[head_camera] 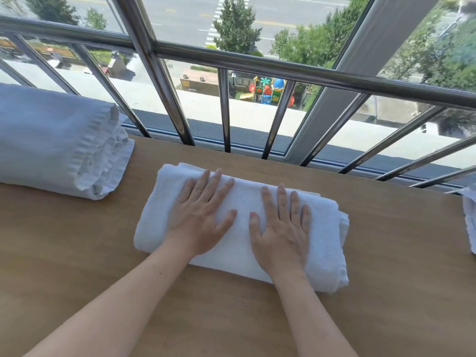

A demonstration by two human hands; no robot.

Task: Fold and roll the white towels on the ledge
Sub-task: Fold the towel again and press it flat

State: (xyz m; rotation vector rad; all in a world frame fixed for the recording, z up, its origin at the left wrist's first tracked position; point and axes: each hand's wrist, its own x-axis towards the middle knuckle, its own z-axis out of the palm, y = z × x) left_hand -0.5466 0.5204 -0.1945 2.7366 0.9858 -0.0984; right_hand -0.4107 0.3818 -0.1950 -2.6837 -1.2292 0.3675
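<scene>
Head view: both hands, left hand (199,217) and right hand (280,228), spread flat on white towel (324,228); soft, light, springs open — grip roll ends.

From where I stand, the person shows 2 uncovered arms: the left forearm (123,300) and the right forearm (309,318) are both bare along all the length visible on the near side of the white towel (324,228). The left hand (203,215) and right hand (280,228) are bare as well, with slim fingers and short, rounded nails of a plain, natural look. 1 small dark mole (161,273) marks the left forearm, just short of the towel's near edge. Fine creases cross the knuckles.
</scene>
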